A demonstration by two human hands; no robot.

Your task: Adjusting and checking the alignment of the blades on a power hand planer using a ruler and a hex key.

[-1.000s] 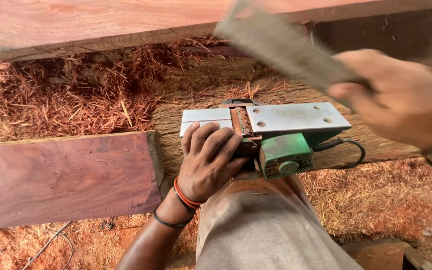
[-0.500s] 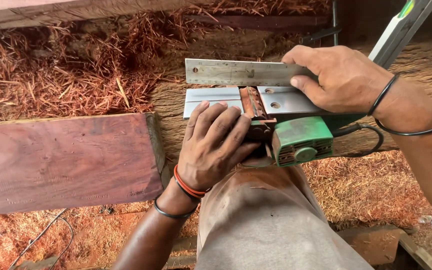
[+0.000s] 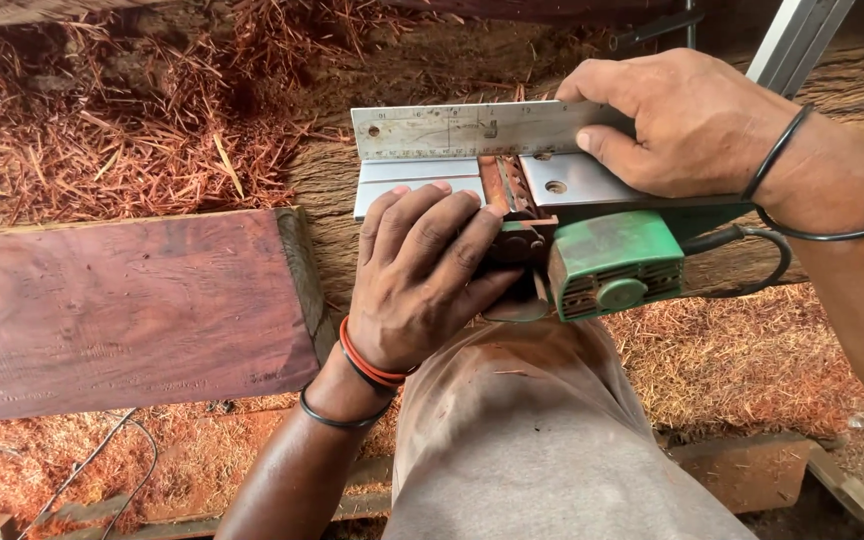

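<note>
A green electric hand planer (image 3: pixel 612 260) lies upside down against my knee, its metal sole plate (image 3: pixel 417 182) and cutter drum facing up. My left hand (image 3: pixel 422 280) grips the planer's front end beside the drum, fingers lying on the plate. My right hand (image 3: pixel 687 125) holds a metal square ruler (image 3: pixel 452 130) standing on edge along the far side of the sole plate. The ruler's other arm sticks up past my right wrist at the top right.
A reddish wooden plank (image 3: pixel 122 310) lies to the left. Red wood shavings (image 3: pixel 102 120) cover the ground around it. The planer's black cord (image 3: pixel 752 270) loops at the right. My grey trouser leg (image 3: pixel 532 440) fills the lower centre.
My right hand has brought the metal ruler down from the air and set it on edge against the planer's sole plate. The left hand keeps its hold on the planer.
</note>
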